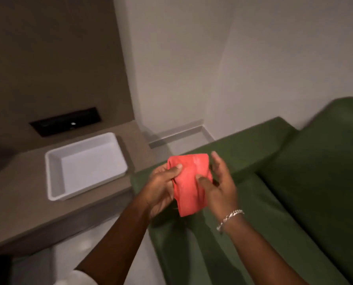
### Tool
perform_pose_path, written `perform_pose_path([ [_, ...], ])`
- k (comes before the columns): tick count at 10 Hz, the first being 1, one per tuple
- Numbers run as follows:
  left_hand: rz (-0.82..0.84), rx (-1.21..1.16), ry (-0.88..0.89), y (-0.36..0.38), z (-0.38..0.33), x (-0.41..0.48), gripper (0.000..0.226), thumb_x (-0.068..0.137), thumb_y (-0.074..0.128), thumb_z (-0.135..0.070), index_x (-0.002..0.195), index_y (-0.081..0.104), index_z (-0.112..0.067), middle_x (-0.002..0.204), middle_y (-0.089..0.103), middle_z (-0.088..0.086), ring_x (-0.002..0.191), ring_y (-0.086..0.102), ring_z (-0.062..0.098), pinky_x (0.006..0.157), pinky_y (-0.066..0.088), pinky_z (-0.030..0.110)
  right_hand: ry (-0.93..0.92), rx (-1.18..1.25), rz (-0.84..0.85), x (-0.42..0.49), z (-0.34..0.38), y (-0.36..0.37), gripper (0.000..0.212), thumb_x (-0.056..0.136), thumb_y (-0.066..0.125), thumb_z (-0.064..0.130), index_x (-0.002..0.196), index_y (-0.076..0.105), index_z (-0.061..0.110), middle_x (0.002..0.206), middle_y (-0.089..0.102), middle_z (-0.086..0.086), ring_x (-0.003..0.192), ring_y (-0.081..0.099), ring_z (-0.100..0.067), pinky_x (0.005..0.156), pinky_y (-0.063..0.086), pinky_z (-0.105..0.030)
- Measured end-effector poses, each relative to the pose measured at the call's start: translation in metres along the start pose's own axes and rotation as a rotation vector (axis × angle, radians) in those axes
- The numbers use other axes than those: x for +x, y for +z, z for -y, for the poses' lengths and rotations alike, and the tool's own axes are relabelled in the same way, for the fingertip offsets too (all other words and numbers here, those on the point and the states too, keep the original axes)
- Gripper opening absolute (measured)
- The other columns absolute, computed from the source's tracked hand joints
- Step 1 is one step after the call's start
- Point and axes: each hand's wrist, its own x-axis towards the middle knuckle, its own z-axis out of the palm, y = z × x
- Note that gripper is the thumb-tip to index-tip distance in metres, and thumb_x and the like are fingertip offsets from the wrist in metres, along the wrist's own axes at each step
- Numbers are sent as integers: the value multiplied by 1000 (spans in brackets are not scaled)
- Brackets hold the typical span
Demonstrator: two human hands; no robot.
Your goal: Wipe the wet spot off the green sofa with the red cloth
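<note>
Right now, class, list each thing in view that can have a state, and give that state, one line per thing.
Cloth: folded, held in the air over the sofa, not touching it.
Left hand: gripping the cloth, thumb on top.
Right hand: gripping the cloth, fingers partly spread.
Tray: upright, empty, on the ledge.
Sofa: no wet spot that can be made out.

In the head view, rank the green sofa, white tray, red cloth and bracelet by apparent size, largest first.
1. green sofa
2. white tray
3. red cloth, though it is held nearer the camera, so its true size against the tray is unsure
4. bracelet
</note>
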Motion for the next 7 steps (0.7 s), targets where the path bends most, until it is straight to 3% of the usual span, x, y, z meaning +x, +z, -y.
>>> perform_pose_path([
  [1,-18,61,40,-73,-57,8,21,92,57,-14,105,70,-5,90,77,9,80,74,17,70,61,30,198,115,-12,41,9,81,56,79,71,-10,131,57,8,104,73,-2,80,67,0,79,54,-17],
  [2,-205,151,67,-154,-103,19,21,91,63,-20,104,72,-6,95,77,9,86,74,21,72,60,33,255,37,42,74,-3,174,40,74,77,-5,111,70,10,76,75,9,66,70,-4,69,59,-22],
  [3,-485,302,88,-238,-124,37,23,88,68,-26,98,72,-5,89,74,10,80,68,26,62,56,34,300,-58,86,105,-32,263,33,72,81,3,100,70,17,75,71,10,62,66,-3,55,52,-18],
  [4,-777,353,76,-315,-119,60,27,84,73,-26,96,69,-3,90,72,13,79,67,30,70,59,42,324,-151,128,134,-75,341,30,72,83,8,94,66,21,79,68,3,65,63,-10,57,49,-21],
  [5,-922,286,64,-377,-99,84,27,85,69,-15,110,67,-5,92,70,10,81,65,26,72,55,38,284,-225,173,154,-133,400,26,74,77,7,89,65,23,88,72,-5,77,67,-21,81,59,-34],
  [6,-912,284,60,-418,-85,103,33,85,63,-4,117,64,-11,101,72,10,91,67,26,82,55,38,321,-295,259,178,-175,430,30,78,68,3,95,65,27,93,73,-4,93,70,-26,93,58,-43],
  [7,-976,351,-19,-426,-99,99,52,86,60,-6,137,50,-5,125,66,18,115,63,32,97,53,41,401,-274,316,190,-177,440,40,78,71,8,115,66,23,112,74,-10,103,69,-29,98,57,-47],
])
